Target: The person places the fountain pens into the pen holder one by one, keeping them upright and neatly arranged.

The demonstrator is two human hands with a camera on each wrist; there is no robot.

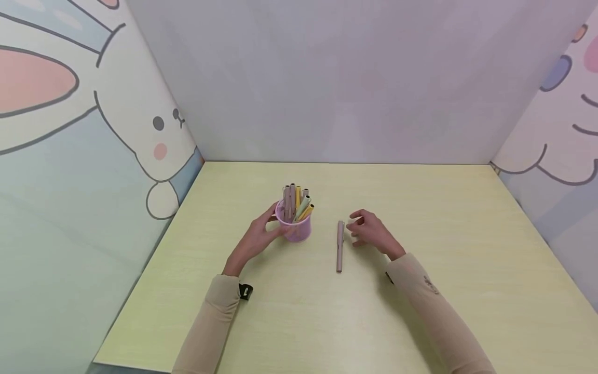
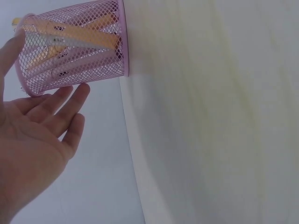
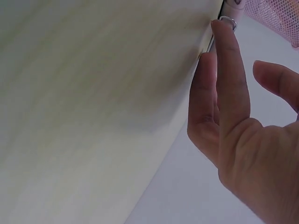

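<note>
A pink mesh cup holding several beige and yellow pens stands upright on the pale yellow table. My left hand lies against the cup's left side. In the left wrist view its fingers are straight, with their tips at the cup's wall and the thumb near the rim. A single beige pen lies flat to the right of the cup. My right hand hovers beside that pen's far end with its fingers relaxed. One fingertip is right at the pen's clip end, and nothing is gripped.
Panel walls with cartoon drawings enclose the table on the left, back and right. The table's front edge is near my elbows. Bare tabletop stretches to the right of the right hand and in front of both arms.
</note>
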